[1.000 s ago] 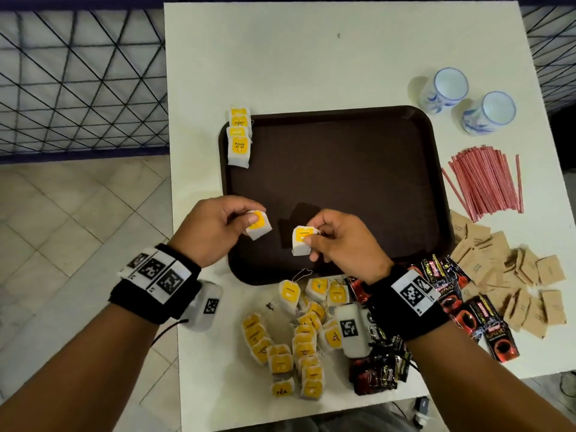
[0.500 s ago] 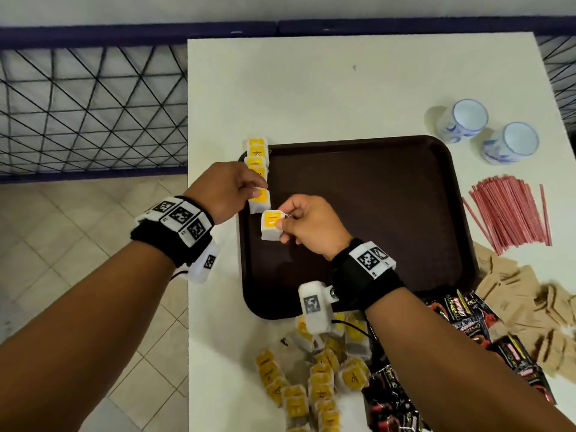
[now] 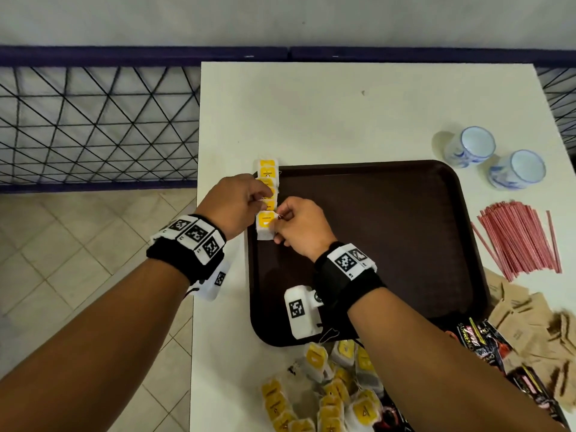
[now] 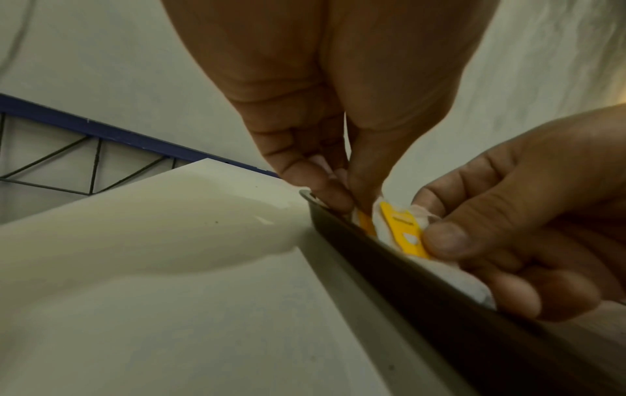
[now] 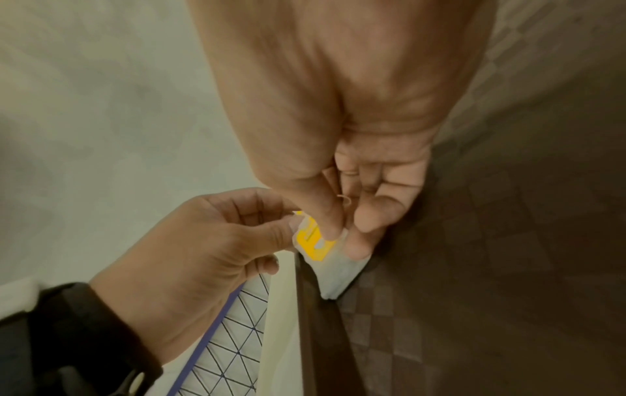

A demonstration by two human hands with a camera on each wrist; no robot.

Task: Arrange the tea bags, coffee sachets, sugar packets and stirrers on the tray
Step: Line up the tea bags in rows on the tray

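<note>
Both hands are up at the far left edge of the dark brown plastic tray [image 3: 374, 244], which sits on the white worktop [image 3: 343, 113]. The right hand [image 3: 300, 227] has its thumb and fingers pinched on a white tea bag with a yellow tag [image 3: 265, 225], holding it against the tray's left rim at the near end of a row of matching yellow-tagged tea bags [image 3: 268, 174] lined up along that rim. The left hand [image 3: 237, 204] is just beside it, fingers curled and pinching the next bag up in the row; in the left wrist view its fingertips [image 4: 333, 198] press down right at the rim. A loose heap of yellow-tagged tea bags [image 3: 327, 388] sits on the worktop near the tray's front edge, with black-and-red coffee sachets [image 3: 480, 344] and brown paper sugar packets [image 3: 530, 325] to the right. Thin red stirrers [image 3: 517, 238] lie right of the tray, two blue-and-white cups [image 3: 495, 157] behind them.
</note>
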